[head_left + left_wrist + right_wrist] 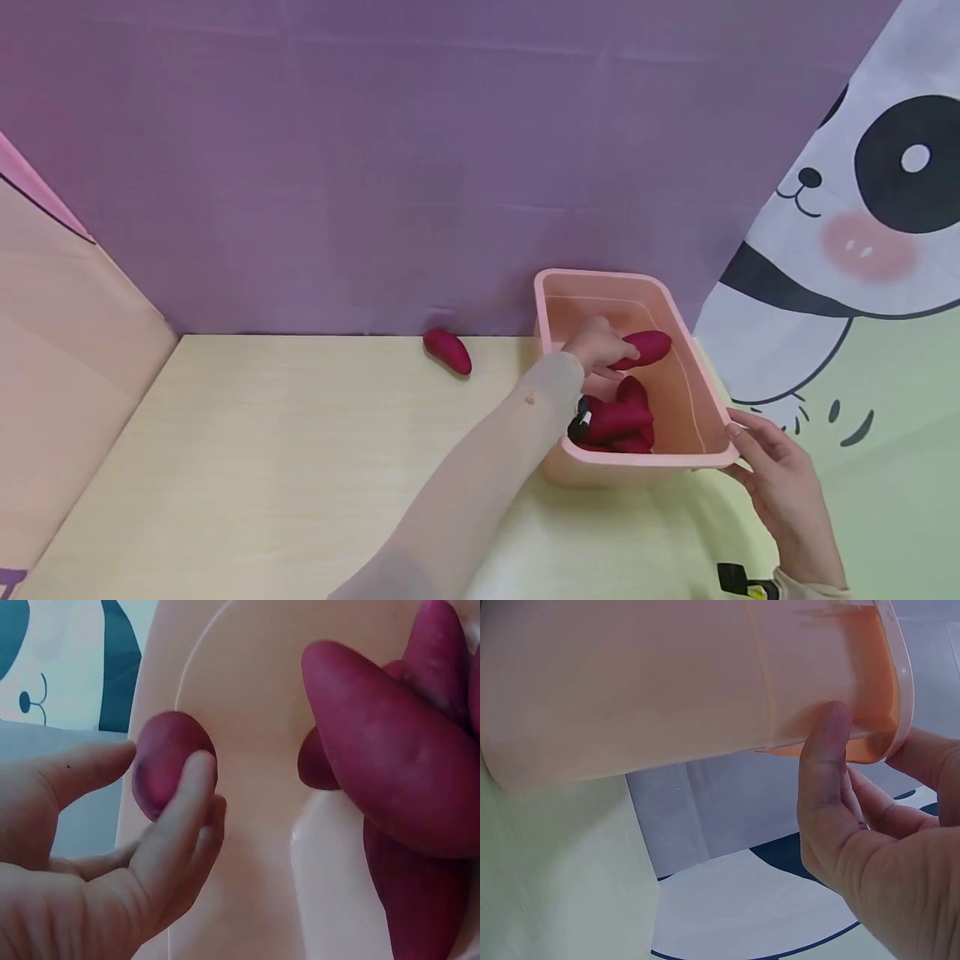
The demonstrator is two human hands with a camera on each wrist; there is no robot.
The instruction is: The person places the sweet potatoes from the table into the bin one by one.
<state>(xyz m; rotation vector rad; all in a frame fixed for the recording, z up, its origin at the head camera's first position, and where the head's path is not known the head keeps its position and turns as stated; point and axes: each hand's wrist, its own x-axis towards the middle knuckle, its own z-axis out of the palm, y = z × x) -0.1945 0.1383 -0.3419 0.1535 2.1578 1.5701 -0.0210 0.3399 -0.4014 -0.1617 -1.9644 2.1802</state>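
My left hand (595, 343) reaches down inside a pink plastic bin (652, 460). It holds a dark red sweet potato (651, 345) near the bin's right inner wall. The left wrist view has the thumb on one side of that sweet potato (166, 754) and the fingers on the other. Several more sweet potatoes (618, 422) lie piled at the bin's near end, partly behind my left wrist. At the near right corner, my right hand (783, 483) grips the bin's rim, thumb on top and fingers beneath, as the right wrist view also shows.
One sweet potato (447, 351) lies on the pale wooden table (300, 467), left of the bin by the back edge. A purple cloth wall (375, 167) rises behind. On the right hangs a sheet printed with a panda (862, 208).
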